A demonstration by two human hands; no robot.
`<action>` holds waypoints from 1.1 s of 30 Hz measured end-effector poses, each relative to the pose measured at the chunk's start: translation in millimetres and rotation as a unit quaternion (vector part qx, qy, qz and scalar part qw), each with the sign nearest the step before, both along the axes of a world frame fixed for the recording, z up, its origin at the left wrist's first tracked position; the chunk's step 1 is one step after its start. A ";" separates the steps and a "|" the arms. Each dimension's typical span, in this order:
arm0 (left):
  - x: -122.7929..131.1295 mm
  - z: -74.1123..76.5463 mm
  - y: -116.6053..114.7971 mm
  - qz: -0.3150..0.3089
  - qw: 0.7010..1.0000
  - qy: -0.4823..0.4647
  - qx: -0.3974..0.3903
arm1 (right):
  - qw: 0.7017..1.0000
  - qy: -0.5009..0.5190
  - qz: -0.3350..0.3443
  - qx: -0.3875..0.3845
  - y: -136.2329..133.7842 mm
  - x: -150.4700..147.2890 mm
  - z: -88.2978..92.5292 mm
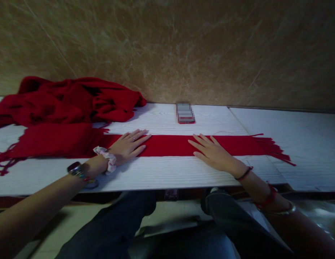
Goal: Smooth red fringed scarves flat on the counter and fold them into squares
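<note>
A long red scarf (170, 145) lies in a flat narrow strip across the white table, its fringe spread out at the right end. My left hand (129, 144) rests flat on the strip, left of the middle, with the fingers apart. On the right part of the strip, my right hand (210, 151) lies palm down with its fingers spread. At the left, a wider layered stretch of red fabric (59, 140) with fringe overlaps the strip's end. Neither hand grips the cloth.
Crumpled red fabric (67, 100) is heaped at the back left of the white table (162, 174). A small phone-like object (185, 113) lies near the back edge. Behind stands a brown marbled wall (167, 50). My legs are below the front edge.
</note>
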State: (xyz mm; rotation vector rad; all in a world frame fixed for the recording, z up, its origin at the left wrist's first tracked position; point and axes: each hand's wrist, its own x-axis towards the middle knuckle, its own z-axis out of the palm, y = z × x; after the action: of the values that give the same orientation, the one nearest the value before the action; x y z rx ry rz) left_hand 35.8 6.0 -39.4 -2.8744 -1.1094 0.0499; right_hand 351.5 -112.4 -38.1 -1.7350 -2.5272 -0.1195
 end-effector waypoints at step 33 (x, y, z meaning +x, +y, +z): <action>136.4 7.0 -2.9 -0.126 0.991 0.009 -0.039 | 0.997 0.005 -0.082 -0.008 -8.4 40.3 -3.3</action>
State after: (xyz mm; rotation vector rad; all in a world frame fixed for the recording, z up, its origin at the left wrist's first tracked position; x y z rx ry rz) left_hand 172.2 3.1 -32.4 -3.0511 -0.7499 0.1091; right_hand 391.8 -120.9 -41.4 -1.9415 -2.3826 -0.0985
